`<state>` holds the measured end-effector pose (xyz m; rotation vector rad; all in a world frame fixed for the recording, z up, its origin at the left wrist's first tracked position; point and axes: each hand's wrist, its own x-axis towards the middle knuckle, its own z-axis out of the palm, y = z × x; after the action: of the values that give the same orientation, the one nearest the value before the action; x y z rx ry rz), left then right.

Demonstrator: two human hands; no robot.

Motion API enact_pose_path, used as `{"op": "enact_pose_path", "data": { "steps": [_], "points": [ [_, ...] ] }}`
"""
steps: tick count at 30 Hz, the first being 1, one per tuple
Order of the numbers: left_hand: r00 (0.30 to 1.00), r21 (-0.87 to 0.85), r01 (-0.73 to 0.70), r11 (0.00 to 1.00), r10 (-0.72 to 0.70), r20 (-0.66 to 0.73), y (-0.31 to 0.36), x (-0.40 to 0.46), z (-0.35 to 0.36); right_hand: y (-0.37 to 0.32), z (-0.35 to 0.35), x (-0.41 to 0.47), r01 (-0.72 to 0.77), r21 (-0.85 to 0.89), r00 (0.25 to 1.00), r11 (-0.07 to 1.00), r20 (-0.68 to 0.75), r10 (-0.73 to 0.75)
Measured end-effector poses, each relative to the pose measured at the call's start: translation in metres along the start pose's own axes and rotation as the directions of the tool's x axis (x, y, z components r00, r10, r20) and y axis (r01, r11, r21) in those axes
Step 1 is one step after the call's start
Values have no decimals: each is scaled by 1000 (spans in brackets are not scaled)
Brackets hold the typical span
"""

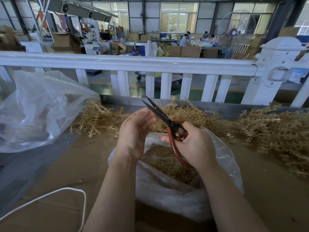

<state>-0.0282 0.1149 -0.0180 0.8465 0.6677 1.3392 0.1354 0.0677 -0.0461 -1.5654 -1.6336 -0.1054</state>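
From the head camera I see both hands meeting at the centre of the frame, above an open clear plastic bag (167,195) that lies at lower centre and holds a heap of small golden cuttings. My right hand (195,144) grips the scissors (160,113) by their red loop handles, fingers wrapped through and around them. The dark blades stand slightly apart and point toward the upper left, their tips showing against the white railing (133,62). My left hand (133,131) sits just left of the blades with its fingers curled in toward them. I cannot tell whether it pinches anything, as the fingertips are turned away from the camera. Golden branching sprigs (275,131) are piled at the right of the frame. More run behind the hands, and a smaller cluster (97,118) lies at centre left. A large crumpled transparent bag (33,106) fills the left side. Everything rests on a brown cardboard surface (75,156), and a white cord (66,190) loops across the lower left. Beyond the railing, a standing fan (234,32) shows at upper right.
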Motion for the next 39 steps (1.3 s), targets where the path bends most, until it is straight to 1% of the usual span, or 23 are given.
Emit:
{"op": "enact_pose_path", "data": {
  "steps": [2,5,7,9,12,15,20,25,30,33,36,39],
  "points": [
    [992,-6,126,992,-126,8,2,-1,-2,1,1,0,14,-6,1000,1000,2,-14],
    [968,16,249,968,-249,27,5,-3,-4,4,3,0,38,-28,999,999,9,-38],
    [955,-9,293,956,-292,49,7,-4,-5,4,3,-1,53,-29,999,998,1,-53],
    [954,-18,296,955,-295,60,8,-5,-5,3,3,-1,63,-13,998,998,-7,-64],
    [962,-27,268,963,-266,56,10,-5,-6,5,4,-1,75,-8,997,997,0,-75],
    [979,-52,202,978,-200,42,10,-4,-8,5,4,-1,82,-12,997,997,9,-82],
    [998,3,54,999,-54,28,9,-5,-5,5,3,-1,60,11,998,998,18,-60],
    [997,83,-69,994,67,22,9,-7,-1,2,1,-2,45,44,999,998,6,-45],
    [991,95,-129,987,126,37,9,-8,1,4,3,-2,54,75,999,996,-12,-53],
    [986,98,-161,982,156,57,9,-7,1,5,3,-1,48,17,999,999,-19,-48],
    [979,146,-195,970,183,94,8,-7,0,5,3,0,43,-38,999,998,-4,-44],
    [974,176,-213,961,195,117,7,-6,0,5,2,0,42,-35,999,999,6,-42]
  ]
}}
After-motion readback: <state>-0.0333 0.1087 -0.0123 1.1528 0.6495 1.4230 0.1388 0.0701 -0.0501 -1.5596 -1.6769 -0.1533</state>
